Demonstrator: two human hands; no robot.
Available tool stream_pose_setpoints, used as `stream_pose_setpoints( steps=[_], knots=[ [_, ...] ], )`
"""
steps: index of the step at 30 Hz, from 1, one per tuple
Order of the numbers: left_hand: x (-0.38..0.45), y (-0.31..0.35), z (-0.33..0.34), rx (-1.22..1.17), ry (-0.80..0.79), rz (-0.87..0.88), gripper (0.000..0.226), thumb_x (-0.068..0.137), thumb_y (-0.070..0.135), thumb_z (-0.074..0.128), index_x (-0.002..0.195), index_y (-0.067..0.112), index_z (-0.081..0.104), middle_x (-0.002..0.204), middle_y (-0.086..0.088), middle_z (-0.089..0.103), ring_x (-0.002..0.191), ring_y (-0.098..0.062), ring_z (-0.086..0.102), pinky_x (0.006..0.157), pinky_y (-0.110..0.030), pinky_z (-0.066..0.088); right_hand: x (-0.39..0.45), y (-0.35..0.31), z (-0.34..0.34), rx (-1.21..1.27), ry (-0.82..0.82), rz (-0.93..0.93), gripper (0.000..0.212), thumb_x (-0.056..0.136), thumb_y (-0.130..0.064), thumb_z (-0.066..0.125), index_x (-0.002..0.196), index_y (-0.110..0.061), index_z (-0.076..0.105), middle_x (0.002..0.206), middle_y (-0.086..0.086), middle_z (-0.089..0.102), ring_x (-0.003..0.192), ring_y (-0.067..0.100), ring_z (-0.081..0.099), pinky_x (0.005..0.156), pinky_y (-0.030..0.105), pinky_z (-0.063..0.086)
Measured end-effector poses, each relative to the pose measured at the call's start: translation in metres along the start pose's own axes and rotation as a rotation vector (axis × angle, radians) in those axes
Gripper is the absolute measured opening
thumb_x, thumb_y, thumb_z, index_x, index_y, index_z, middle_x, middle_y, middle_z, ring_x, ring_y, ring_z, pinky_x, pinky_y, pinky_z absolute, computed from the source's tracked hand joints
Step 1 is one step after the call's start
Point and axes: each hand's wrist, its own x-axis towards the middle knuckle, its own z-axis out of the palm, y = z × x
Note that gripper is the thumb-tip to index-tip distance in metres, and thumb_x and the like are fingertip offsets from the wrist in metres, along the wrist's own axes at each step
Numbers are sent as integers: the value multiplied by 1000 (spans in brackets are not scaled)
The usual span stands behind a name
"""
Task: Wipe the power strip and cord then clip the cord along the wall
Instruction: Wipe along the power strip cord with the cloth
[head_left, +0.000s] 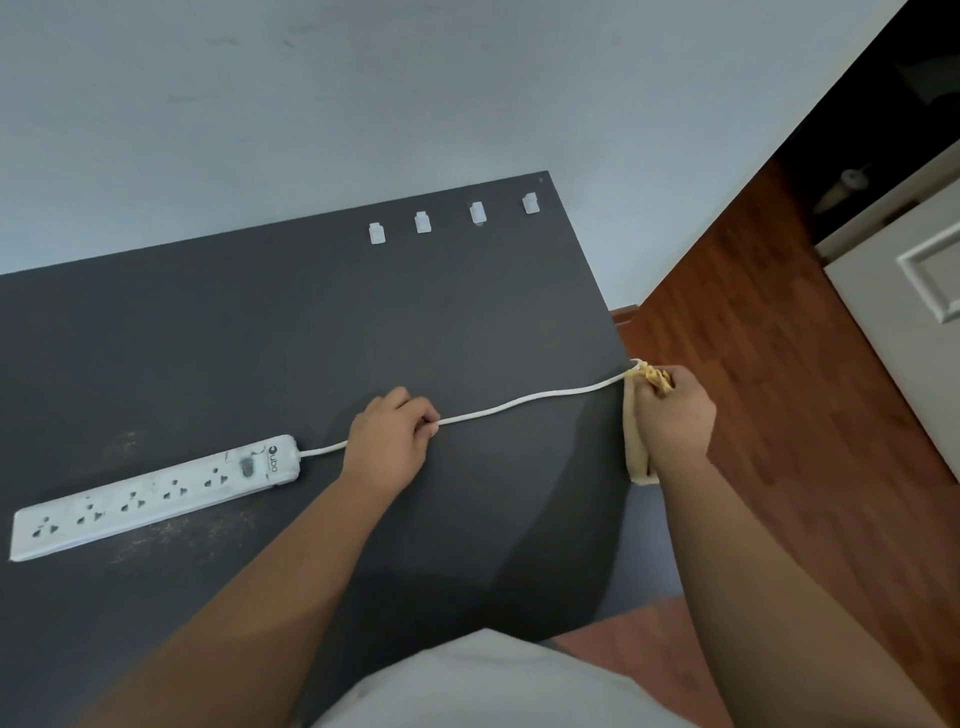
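Shirt: a pale garment (493, 680) fills the bottom edge, nearest the camera.
Table: a dark grey table (260, 338) carries the task's things; its far edge meets the wall and its right edge stops above the floor.
Power strip: a white power strip (156, 496) lies flat on the left part of the table, angled, with a row of sockets and grey smudges on its face.
Writing: a dark logo sits at the cord end of the strip; the letters look like "obo", though I cannot read them surely.
Cord: a white cord (524, 402) leaves the strip's right end and runs rightward across the table to its right edge, drawn fairly taut between the hands.
Left hand: the left hand (387, 439) rests on the table just right of the strip, its thumb and fingers pinching the cord.
Right hand: the right hand (672, 415) is just off the table's right edge, fingers curled around a cloth.
Cloth: a cream and yellow cloth (640, 452) is bunched round the cord at the right hand and hangs down below it.
Clips: four white clips (423, 222) stand in a row near the table's far edge, well apart from the cord.
Wall: a pale blue wall (363, 104) rises behind the table.
Floor: a reddish wooden floor (779, 364) lies to the right, with a white panelled door (909, 312) beyond it.
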Motion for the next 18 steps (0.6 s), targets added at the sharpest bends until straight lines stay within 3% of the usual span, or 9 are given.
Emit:
stream_pose_setpoints(
  steps=[5, 7, 9, 12, 16, 18],
  knots=[
    [-1, -1, -1, -8, 12, 2, 4, 82, 23, 69, 86, 25, 69, 82, 4, 57, 79, -23, 58, 70, -38, 47, -9, -4, 16, -194, -229, -292, 22, 88, -33, 56, 105, -23, 66, 99, 0, 67, 89, 23, 62, 76, 37, 52],
    [0, -2, -1, -9, 6, 1, 5, 82, 24, 68, 86, 26, 69, 82, 4, 56, 79, -22, 58, 70, -37, 46, -6, -6, 14, -104, -117, -276, 21, 88, -32, 57, 104, -22, 67, 98, 2, 68, 89, 24, 62, 75, 32, 49],
    [0, -2, -1, -15, 4, -2, 5, 82, 24, 69, 86, 27, 70, 81, 5, 56, 79, -22, 58, 71, -36, 46, 5, -9, 10, 50, 43, -125, 21, 90, -31, 57, 107, -21, 65, 100, 3, 69, 90, 22, 62, 75, 29, 45],
    [1, -3, -2, -22, -8, -13, 6, 81, 25, 69, 86, 29, 69, 81, 6, 56, 80, -21, 59, 71, -37, 46, 13, -11, 16, 24, 39, -69, 25, 92, -34, 54, 111, -20, 61, 107, 4, 66, 95, 25, 61, 77, 31, 45],
    [1, -3, -3, -57, -28, -52, 6, 82, 27, 69, 86, 32, 69, 84, 9, 56, 84, -17, 59, 78, -38, 45, -8, -15, 38, -194, -241, -425, 26, 91, -39, 54, 109, -23, 64, 108, 2, 63, 95, 26, 61, 78, 32, 46],
    [2, -2, -5, -67, -45, -66, 6, 82, 30, 68, 86, 34, 68, 85, 11, 56, 86, -14, 58, 81, -37, 42, -9, -15, 36, -206, -259, -529, 26, 90, -38, 57, 109, -23, 66, 107, 2, 65, 95, 25, 62, 78, 30, 46]
  ],
)
